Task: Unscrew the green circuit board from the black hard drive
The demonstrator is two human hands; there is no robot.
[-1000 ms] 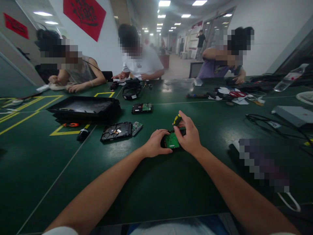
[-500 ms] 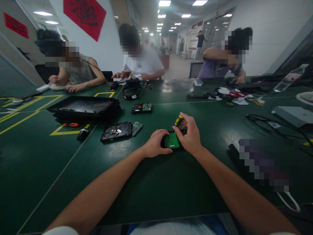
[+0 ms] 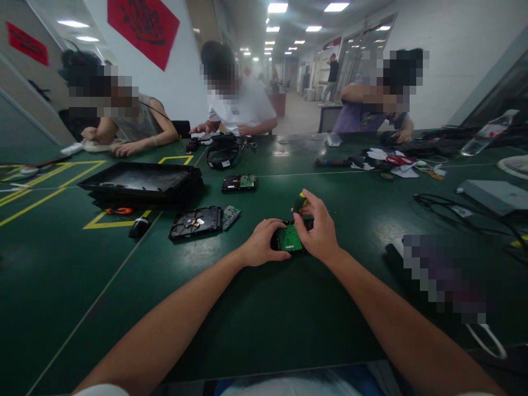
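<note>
A hard drive (image 3: 289, 238) with a green circuit board facing up lies on the green table (image 3: 256, 308) in front of me. My left hand (image 3: 262, 242) grips its left edge, fingers curled round it. My right hand (image 3: 317, 228) is closed round a screwdriver with a yellow and black handle (image 3: 299, 202), held upright over the drive's far right corner. The screwdriver's tip is hidden behind my fingers.
An opened hard drive (image 3: 193, 221) with a loose board lies to the left, another drive (image 3: 239, 182) farther back, beside a black tray (image 3: 142, 181). A black mouse (image 3: 138, 226) sits nearby. Three people sit at the far side. Cables and a grey box (image 3: 493, 193) lie right.
My right hand's fingers have shifted on the screwdriver handle, which has tilted slightly. The left hand and the drive have stayed put.
</note>
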